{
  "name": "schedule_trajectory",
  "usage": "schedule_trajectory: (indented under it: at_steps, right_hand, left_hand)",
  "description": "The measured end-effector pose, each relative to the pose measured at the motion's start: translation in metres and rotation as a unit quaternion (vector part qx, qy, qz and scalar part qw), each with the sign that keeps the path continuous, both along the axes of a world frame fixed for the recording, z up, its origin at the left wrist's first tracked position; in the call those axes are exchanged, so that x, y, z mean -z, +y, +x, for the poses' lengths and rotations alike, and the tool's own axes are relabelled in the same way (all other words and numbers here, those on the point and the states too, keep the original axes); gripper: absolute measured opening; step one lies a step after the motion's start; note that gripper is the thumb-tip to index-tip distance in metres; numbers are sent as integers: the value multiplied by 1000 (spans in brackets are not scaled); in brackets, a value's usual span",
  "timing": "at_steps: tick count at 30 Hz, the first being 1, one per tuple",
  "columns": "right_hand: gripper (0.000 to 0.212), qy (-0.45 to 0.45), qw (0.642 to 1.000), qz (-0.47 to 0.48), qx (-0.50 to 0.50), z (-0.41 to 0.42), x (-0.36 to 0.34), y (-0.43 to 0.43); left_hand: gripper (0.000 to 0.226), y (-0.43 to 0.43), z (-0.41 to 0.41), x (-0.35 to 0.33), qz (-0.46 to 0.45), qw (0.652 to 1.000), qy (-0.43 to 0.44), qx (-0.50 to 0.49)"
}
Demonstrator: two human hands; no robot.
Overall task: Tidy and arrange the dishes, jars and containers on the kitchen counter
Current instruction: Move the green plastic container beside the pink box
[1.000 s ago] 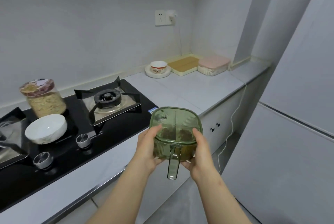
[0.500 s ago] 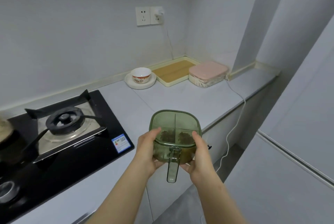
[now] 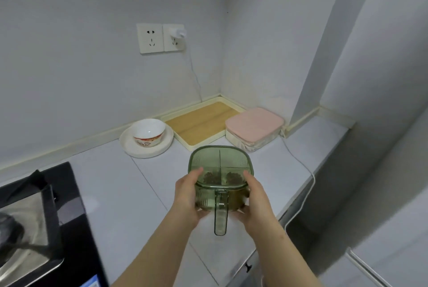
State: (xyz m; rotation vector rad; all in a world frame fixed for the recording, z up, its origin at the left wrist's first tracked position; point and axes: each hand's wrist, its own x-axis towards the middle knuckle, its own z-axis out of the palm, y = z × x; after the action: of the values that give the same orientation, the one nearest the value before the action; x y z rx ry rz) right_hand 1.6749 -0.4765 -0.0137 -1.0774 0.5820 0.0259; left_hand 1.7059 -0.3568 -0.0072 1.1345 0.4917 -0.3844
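Lower left: black gas stove (image 3: 46,228), set in the pale surface (image 3: 115,194). Centre left, by the wall: white plate (image 3: 129,147) bearing a red-patterned bowl (image 3: 148,132). Centre, in the corner: wood-lined tray (image 3: 201,122). Lower centre: left hand (image 3: 187,196), grip curled round the left wall of the translucent green container (image 3: 220,171); the container has four compartments, dark contents in the lower two, handle toward the bottom edge, and is held over the surface. Right hand (image 3: 257,196), grip curled round the container's right wall. Centre right: pink-lidded box (image 3: 254,124), just beside the tray. Right: white cable (image 3: 301,194) trailing over the surface edge.
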Motion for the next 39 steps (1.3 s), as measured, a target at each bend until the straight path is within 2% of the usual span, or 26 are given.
schedule_trajectory:
  at_steps: [4, 10, 16, 22, 27, 33, 39]
  right_hand:
    - [27, 1, 1000, 0, 5, 37, 4, -9]
    - [30, 36, 999, 8, -13, 80, 16, -19]
    - [31, 40, 996, -16, -82, 105, 27, -25]
    - [37, 32, 995, -34, -89, 127, 31, -53]
    - [39, 16, 997, -27, -65, 136, 36, -68]
    - [35, 9, 995, -48, -85, 151, 36, -74]
    - [37, 14, 987, -95, -129, 161, 34, -78]
  left_hand:
    - [17, -10, 40, 2, -10, 1000, 5, 9]
    - [39, -16, 72, 22, -23, 999, 33, -26]
    - [41, -31, 87, 37, -43, 995, 53, -77]
    - [35, -59, 108, 30, 55, 996, 32, -59]
    - [49, -66, 111, 36, 109, 993, 25, -24]
    - [47, -66, 123, 38, 188, 982, -5, 6]
    - [47, -66, 126, 36, 195, 981, 4, -5]
